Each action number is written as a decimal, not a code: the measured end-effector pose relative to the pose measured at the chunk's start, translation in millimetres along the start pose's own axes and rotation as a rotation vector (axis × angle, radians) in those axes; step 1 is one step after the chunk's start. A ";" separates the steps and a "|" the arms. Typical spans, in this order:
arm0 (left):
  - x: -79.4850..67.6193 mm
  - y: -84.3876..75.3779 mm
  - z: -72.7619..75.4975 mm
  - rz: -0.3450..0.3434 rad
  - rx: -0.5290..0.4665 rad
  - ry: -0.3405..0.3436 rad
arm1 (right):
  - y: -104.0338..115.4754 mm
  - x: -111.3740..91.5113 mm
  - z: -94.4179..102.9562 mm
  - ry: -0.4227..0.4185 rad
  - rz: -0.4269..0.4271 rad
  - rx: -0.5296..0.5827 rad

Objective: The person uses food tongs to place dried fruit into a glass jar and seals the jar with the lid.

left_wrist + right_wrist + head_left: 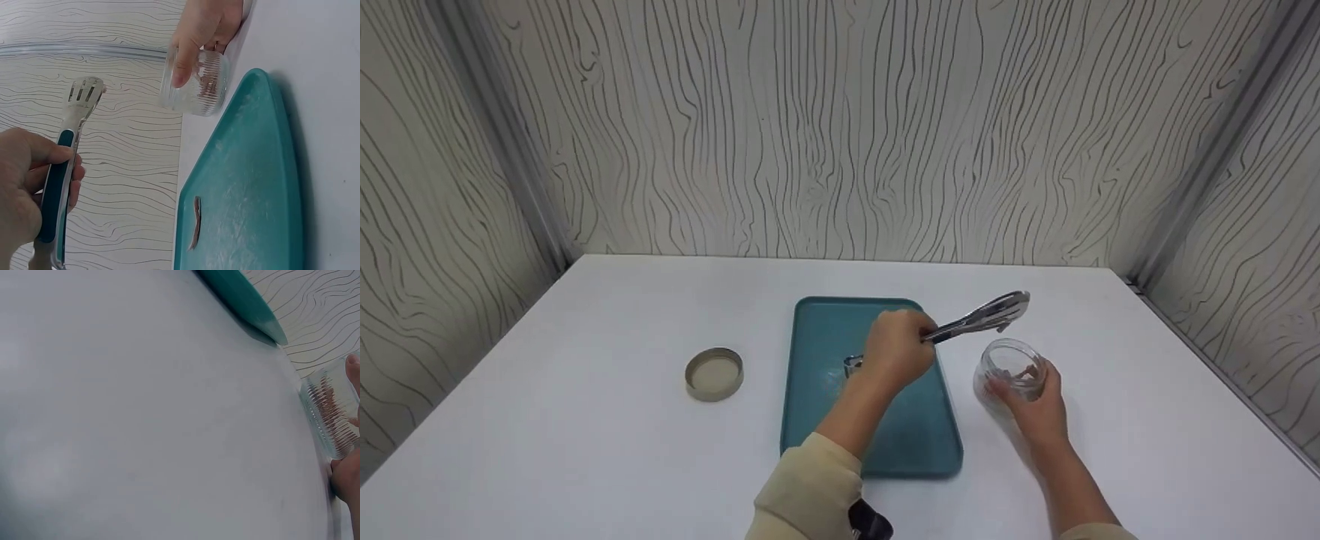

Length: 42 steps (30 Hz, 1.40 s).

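Observation:
My left hand [897, 351] grips the handles of metal tongs [990, 313] with teal grip panels over the tray's right edge. The tongs' slotted tips point up and right, above the jar; a small brownish piece shows at them. My right hand [1041, 409] holds a clear ribbed jar [215, 84] from its right side, thumb and fingers round it. The jar stands uncapped on the table right of the tray, with brownish strips [329, 408] inside. On the teal tray [919, 454] lies one thin brown strip [196, 223], hidden behind my left arm in the head view.
A round beige lid [714, 375] lies to the left of the tray, hollow side up. The white table [585, 420] is bounded by wood-grain patterned panels [825, 135] at the back and both sides.

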<state>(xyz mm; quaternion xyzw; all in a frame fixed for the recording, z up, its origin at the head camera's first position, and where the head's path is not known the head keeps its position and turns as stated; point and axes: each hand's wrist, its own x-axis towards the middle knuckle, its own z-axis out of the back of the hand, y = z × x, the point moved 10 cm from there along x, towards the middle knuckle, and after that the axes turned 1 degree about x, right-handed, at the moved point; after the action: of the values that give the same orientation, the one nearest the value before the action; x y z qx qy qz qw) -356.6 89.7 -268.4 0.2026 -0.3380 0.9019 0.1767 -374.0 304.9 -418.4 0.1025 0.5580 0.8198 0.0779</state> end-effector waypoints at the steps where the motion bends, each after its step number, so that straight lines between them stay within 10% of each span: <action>1: -0.1 -1.0 -3.0 0.002 -0.005 0.001 | 0.0 0.0 0.4 -0.001 -0.001 -0.001; 17: -7.1 -3.8 -44.5 0.030 0.031 0.068 | 0.3 0.1 -0.3 -0.003 0.009 0.044; 42: -16.5 5.4 -58.9 0.052 0.078 0.111 | 1.0 -1.0 1.4 -0.017 0.023 0.011</action>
<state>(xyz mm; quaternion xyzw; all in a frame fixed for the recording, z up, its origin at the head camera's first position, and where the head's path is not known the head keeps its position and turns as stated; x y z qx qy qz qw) -359.4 123.0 -319.8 0.1503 -0.2976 0.9284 0.1639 -372.7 305.6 -417.1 0.1163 0.5605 0.8167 0.0725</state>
